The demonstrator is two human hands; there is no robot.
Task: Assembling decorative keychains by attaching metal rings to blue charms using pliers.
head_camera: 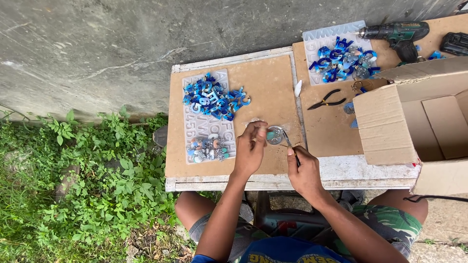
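Item in hand: one small round glittery resin piece (275,135), silver-blue, lying on the brown board (273,92) at its near right corner, close to the gap between the two boards. Left hand (250,148): fingertips pinched together on the piece's left edge, steadying it flat. Right hand (305,170): fingers closed around a thin dark pointed tool (289,145), its tip touching the right edge of the piece. Adjacent, left: a clear silicone letter mould (209,127) lying on the same board, bearing a heap of blue resin letters (214,96) at its far end and a smaller cluster of grey and pale pieces (207,150) at its near end. Adjacent, right: a second brown board (331,131) carrying black pliers (325,101), a small white oblong object (298,88), another clear mould (325,45) with a second heap of blue letters (343,61), and a dark green cordless drill (397,34). An open cardboard box (414,117) covers the near right part of that board. Support: a white-framed table (341,178) against a grey concrete wall (122,44); green weeds (87,180) to the left. Progress, as judged: many letters already demoulded and heaped; only this one piece is under the tool; whether the heaped pieces are finished cannot be told.
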